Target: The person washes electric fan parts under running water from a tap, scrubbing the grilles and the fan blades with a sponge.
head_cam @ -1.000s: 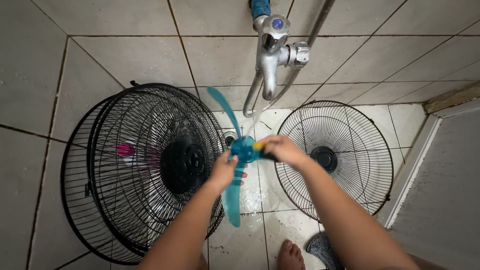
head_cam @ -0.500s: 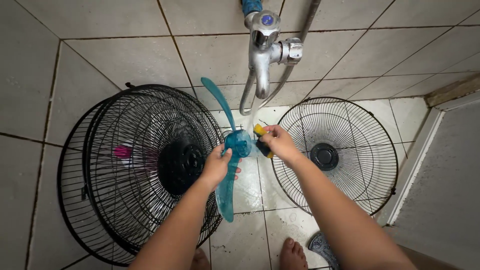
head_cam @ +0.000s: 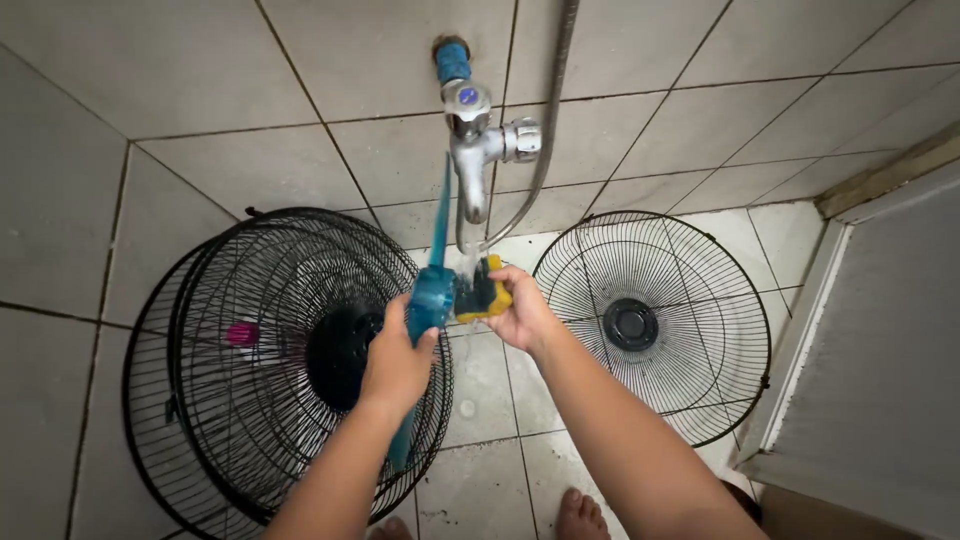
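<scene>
My left hand [head_cam: 397, 362] grips a translucent blue fan blade [head_cam: 432, 290] by its hub, turned edge-on, one blade pointing up past the tap. My right hand [head_cam: 522, 312] holds a yellow and dark sponge [head_cam: 484, 296] pressed against the hub's right side. Both are under the metal wall tap [head_cam: 472, 155], with a thin stream of water falling onto them.
Black wire fan grilles [head_cam: 250, 370] lean against the tiled wall at the left, with a pink object behind them. Another round grille [head_cam: 655, 322] leans at the right. A metal hose [head_cam: 545, 140] hangs by the tap. My toes [head_cam: 580, 515] show on the wet floor tiles.
The fan blade has been turned from face-on to edge-on. The sponge moved onto the hub's side. The view shifted, showing more wall above the tap.
</scene>
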